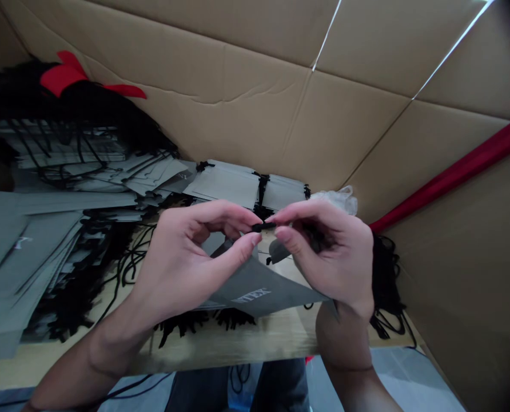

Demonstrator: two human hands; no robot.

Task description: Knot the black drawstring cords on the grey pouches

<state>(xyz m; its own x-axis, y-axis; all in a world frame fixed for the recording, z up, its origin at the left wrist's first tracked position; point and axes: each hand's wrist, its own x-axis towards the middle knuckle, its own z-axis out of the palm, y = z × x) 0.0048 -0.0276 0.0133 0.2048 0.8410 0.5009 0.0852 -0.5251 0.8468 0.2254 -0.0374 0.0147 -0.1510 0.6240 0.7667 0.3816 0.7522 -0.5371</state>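
Note:
My left hand [195, 252] and my right hand [327, 246] meet in front of me above the table, thumb and fingertips pinched. Between them runs a short black cord [264, 226], gripped at each end. Below hangs a grey fabric pouch [261, 289] with pale lettering ending in "TEX", its surface slanting down between my wrists. A grey corner of fabric also shows near my right thumb. My fingers hide part of the cord, so I cannot tell whether it is knotted.
Grey pouches [36, 246] with black cords lie stacked at the left. Two neat pouch bundles [227, 182] stand at the back beside clear plastic [338, 199]. Black cords [386, 280] lie at the right. Cardboard walls [238, 74] enclose the wooden table [281, 337]; a red strip [452, 171] crosses the right wall.

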